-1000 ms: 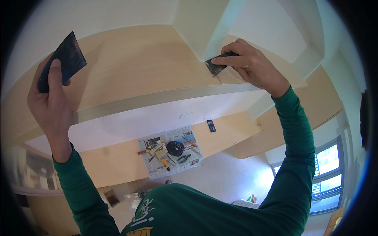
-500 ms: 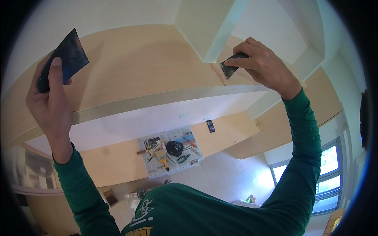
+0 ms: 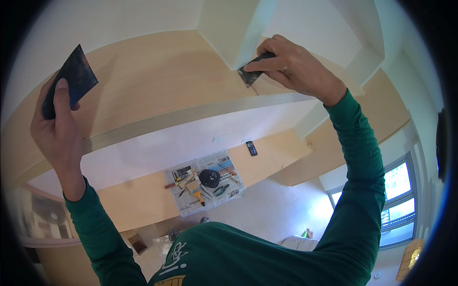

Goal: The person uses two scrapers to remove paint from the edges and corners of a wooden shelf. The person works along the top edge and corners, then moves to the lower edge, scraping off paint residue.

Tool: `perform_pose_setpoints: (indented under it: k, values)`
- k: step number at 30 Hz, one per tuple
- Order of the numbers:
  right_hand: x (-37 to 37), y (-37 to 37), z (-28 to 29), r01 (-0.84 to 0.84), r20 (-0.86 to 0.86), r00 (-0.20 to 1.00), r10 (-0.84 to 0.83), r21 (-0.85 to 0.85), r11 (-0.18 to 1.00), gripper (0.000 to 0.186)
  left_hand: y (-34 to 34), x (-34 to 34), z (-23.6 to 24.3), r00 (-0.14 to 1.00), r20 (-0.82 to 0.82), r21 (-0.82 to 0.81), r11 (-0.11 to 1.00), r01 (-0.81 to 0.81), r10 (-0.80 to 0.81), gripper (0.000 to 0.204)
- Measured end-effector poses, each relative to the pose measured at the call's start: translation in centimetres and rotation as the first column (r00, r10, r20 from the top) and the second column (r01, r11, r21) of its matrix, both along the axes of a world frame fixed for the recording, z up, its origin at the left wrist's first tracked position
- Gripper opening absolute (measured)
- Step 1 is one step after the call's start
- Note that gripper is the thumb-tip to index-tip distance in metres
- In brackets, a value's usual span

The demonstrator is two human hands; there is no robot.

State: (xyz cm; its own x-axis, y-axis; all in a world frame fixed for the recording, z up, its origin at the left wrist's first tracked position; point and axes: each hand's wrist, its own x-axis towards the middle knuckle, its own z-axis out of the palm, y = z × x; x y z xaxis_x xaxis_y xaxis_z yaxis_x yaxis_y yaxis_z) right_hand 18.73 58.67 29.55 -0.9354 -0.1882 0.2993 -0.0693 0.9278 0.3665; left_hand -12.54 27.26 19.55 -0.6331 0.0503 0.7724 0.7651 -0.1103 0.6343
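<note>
White wall and a pale shelf are spread behind the 2 grips; below them is a desk. Just beyond the right grip a divider is met by the shelf. Left blade is clamped in the raised left hand; if loosened, it could be dropped onto the desk. Right blade is pinched in the right hand, edge near the divider's foot; if tilted, the shelf could be gouged by its corner.

A dark scraper tilts up in the left hand; a smudged scraper in the right hand meets the shelf.
</note>
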Motion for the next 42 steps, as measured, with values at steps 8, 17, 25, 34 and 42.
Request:
perform_pose_setpoints:
  k: [8,17,25,34,42]
  values:
    - [0.3,-1.1,1.6,0.124,0.102,0.984,-0.144,0.182,0.975,0.031,-0.4,-0.3,0.2,0.999,0.005,-0.003,0.999,0.032,-0.032,0.033]
    - [6.5,-5.4,-2.9,0.192,-0.289,0.934,-0.209,-0.085,0.978,0.051,-0.4,-0.2,0.1,0.999,0.016,0.007,0.999,0.044,-0.044,0.034]
    - [6.1,-6.1,-11.1,0.292,-0.513,0.798,-0.316,-0.13,0.948,0.051,-0.3,-0.2,0.1,0.999,0.015,-0.02,0.999,0.042,-0.042,0.034]
    - [8.4,-8.8,-9.2,0.405,-0.407,0.814,-0.415,-0.115,0.907,0.044,-0.6,-0.4,0.0,0.997,0.037,-0.019,0.998,0.065,-0.064,0.034]
    - [6.3,-10.5,-3.1,0.531,-0.321,0.782,-0.534,-0.105,0.841,0.032,-0.7,-0.8,-0.2,0.996,0.067,-0.008,0.998,0.067,-0.066,0.035]
